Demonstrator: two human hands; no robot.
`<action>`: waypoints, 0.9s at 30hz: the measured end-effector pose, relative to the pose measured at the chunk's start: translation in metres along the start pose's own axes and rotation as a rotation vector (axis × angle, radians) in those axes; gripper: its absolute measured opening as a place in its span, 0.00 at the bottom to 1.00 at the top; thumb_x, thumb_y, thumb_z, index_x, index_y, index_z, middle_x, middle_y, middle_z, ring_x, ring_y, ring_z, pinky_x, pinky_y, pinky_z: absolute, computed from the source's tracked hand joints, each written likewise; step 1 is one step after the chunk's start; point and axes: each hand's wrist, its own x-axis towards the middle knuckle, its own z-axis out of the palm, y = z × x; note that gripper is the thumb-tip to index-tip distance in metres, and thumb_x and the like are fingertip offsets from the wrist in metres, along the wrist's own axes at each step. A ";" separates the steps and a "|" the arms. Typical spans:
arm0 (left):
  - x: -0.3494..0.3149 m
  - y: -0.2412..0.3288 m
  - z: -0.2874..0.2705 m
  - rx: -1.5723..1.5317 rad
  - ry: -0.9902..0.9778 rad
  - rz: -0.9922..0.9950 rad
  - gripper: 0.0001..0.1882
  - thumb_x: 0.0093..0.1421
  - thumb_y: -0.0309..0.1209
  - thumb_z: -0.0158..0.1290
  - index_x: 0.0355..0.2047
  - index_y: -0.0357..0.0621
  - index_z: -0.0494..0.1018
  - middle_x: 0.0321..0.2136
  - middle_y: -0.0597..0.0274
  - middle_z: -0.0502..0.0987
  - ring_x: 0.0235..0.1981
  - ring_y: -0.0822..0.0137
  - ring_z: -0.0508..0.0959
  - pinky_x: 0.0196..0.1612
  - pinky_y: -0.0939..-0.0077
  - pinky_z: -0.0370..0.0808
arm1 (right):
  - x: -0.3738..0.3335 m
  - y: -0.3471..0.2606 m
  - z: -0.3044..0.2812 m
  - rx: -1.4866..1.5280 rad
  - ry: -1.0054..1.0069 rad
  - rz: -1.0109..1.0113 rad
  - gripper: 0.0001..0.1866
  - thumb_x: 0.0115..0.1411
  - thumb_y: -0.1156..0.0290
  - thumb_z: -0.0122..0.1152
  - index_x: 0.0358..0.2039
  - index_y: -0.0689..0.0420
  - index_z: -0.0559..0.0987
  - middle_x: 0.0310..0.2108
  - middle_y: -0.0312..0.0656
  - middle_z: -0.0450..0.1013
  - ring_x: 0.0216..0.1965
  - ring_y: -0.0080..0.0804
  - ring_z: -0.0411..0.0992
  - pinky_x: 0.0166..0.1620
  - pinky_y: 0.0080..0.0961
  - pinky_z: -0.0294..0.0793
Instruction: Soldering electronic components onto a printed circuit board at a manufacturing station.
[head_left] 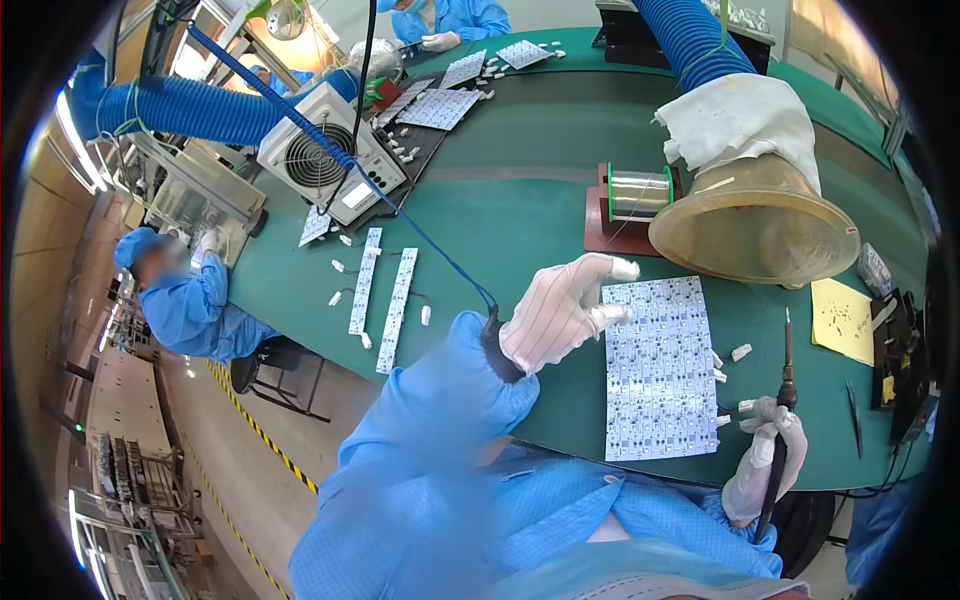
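Observation:
My left hand (562, 312), in a white striped glove, is at the upper left corner of a white circuit board panel (660, 370). Its thumb and forefinger are apart with nothing visible between them; I cannot tell whether they touch the panel. A blue cord leads to the dark band at that wrist. My gloved right hand (768, 455) is closed around a soldering iron (788, 392), whose tip points up and away from me, to the right of the panel. Several small white connectors (741, 352) lie along the panel's right edge, one close to my right fingers.
Beyond the panel are a solder wire spool (640, 194) on a red stand and a wide fume hood (760, 235). A yellow sponge sheet (842, 320) and tweezers (854, 420) lie right. Left are board strips (398, 310) and a fan unit (325, 155). Co-workers (190, 300) sit around.

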 end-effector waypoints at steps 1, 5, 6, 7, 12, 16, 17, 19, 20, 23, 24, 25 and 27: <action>0.001 0.002 -0.001 -0.005 0.006 -0.002 0.21 0.49 0.33 0.67 0.42 0.42 0.74 0.24 0.64 0.76 0.24 0.75 0.74 0.28 0.79 0.71 | 0.000 0.000 0.000 -0.002 -0.007 -0.002 0.09 0.65 0.75 0.46 0.45 0.60 0.66 0.35 0.52 0.73 0.28 0.31 0.71 0.34 0.26 0.72; 0.001 0.006 -0.003 -0.101 -0.127 -0.047 0.24 0.53 0.32 0.63 0.50 0.43 0.71 0.24 0.67 0.74 0.23 0.76 0.70 0.28 0.77 0.70 | -0.003 -0.002 -0.001 -0.002 -0.004 -0.005 0.10 0.66 0.71 0.47 0.45 0.61 0.68 0.36 0.52 0.73 0.29 0.32 0.71 0.33 0.26 0.72; 0.001 0.004 -0.002 -0.092 -0.134 -0.003 0.23 0.55 0.32 0.62 0.51 0.43 0.71 0.23 0.68 0.73 0.22 0.77 0.69 0.28 0.78 0.69 | -0.002 -0.002 -0.002 0.006 -0.015 -0.009 0.12 0.67 0.69 0.48 0.47 0.61 0.69 0.37 0.52 0.73 0.31 0.32 0.71 0.33 0.26 0.72; 0.001 -0.001 0.000 -0.096 -0.128 -0.006 0.23 0.55 0.32 0.62 0.51 0.43 0.71 0.23 0.68 0.73 0.22 0.77 0.69 0.28 0.78 0.69 | -0.002 -0.002 -0.002 0.005 -0.023 -0.010 0.12 0.67 0.69 0.48 0.47 0.61 0.69 0.37 0.52 0.73 0.31 0.32 0.71 0.33 0.26 0.72; 0.001 -0.006 -0.003 -0.022 -0.068 0.028 0.23 0.52 0.30 0.62 0.49 0.45 0.72 0.19 0.65 0.70 0.20 0.74 0.68 0.25 0.78 0.68 | -0.002 0.002 0.003 0.021 -0.039 0.007 0.11 0.65 0.69 0.48 0.43 0.63 0.68 0.34 0.54 0.74 0.30 0.34 0.73 0.35 0.28 0.73; 0.008 -0.004 -0.002 -0.051 -0.073 0.170 0.25 0.50 0.39 0.62 0.47 0.46 0.74 0.19 0.60 0.73 0.21 0.66 0.74 0.26 0.72 0.70 | -0.001 -0.002 0.001 -0.020 -0.048 -0.035 0.14 0.68 0.66 0.43 0.47 0.63 0.66 0.35 0.55 0.73 0.32 0.37 0.73 0.35 0.27 0.73; 0.008 -0.008 -0.001 -0.048 -0.054 0.156 0.25 0.50 0.39 0.62 0.47 0.46 0.74 0.19 0.60 0.73 0.21 0.66 0.74 0.26 0.72 0.70 | -0.002 0.000 0.000 -0.009 -0.069 -0.038 0.14 0.68 0.66 0.43 0.47 0.63 0.66 0.35 0.55 0.73 0.32 0.37 0.73 0.35 0.27 0.73; 0.007 -0.013 0.001 -0.079 -0.043 0.251 0.26 0.48 0.42 0.63 0.47 0.45 0.74 0.20 0.59 0.74 0.22 0.65 0.75 0.28 0.70 0.71 | -0.005 0.005 -0.003 0.010 -0.099 -0.004 0.15 0.68 0.67 0.43 0.49 0.64 0.65 0.37 0.55 0.73 0.33 0.37 0.73 0.36 0.27 0.72; 0.006 -0.014 0.002 -0.058 -0.040 0.262 0.27 0.48 0.44 0.63 0.46 0.45 0.74 0.19 0.59 0.73 0.22 0.63 0.74 0.29 0.69 0.71 | -0.007 0.006 0.000 0.075 -0.068 0.022 0.15 0.68 0.67 0.43 0.49 0.65 0.65 0.38 0.55 0.72 0.35 0.37 0.73 0.37 0.27 0.72; 0.003 -0.013 0.001 -0.057 -0.041 0.272 0.26 0.49 0.44 0.63 0.45 0.45 0.74 0.19 0.60 0.73 0.22 0.62 0.74 0.29 0.68 0.70 | -0.009 0.007 -0.006 0.055 -0.108 0.064 0.17 0.67 0.66 0.43 0.49 0.66 0.66 0.38 0.56 0.71 0.36 0.37 0.72 0.38 0.28 0.71; 0.002 -0.012 0.001 -0.047 -0.031 0.275 0.25 0.49 0.44 0.63 0.45 0.45 0.74 0.19 0.61 0.73 0.21 0.62 0.73 0.29 0.69 0.70 | -0.008 0.007 -0.005 0.054 -0.112 0.059 0.17 0.67 0.66 0.43 0.49 0.66 0.66 0.38 0.56 0.71 0.36 0.37 0.72 0.38 0.28 0.71; 0.002 -0.012 0.000 -0.050 -0.025 0.277 0.25 0.49 0.44 0.63 0.45 0.45 0.74 0.19 0.61 0.73 0.21 0.62 0.73 0.29 0.69 0.70 | -0.008 0.008 -0.003 0.055 -0.105 0.072 0.17 0.68 0.65 0.43 0.49 0.66 0.66 0.38 0.56 0.71 0.36 0.37 0.73 0.37 0.27 0.71; 0.000 -0.010 0.000 -0.030 -0.054 0.277 0.24 0.48 0.44 0.63 0.44 0.47 0.74 0.18 0.63 0.72 0.21 0.63 0.73 0.28 0.69 0.69 | -0.007 0.005 -0.002 0.050 -0.104 0.081 0.17 0.68 0.64 0.43 0.48 0.66 0.67 0.38 0.56 0.71 0.37 0.37 0.73 0.37 0.27 0.71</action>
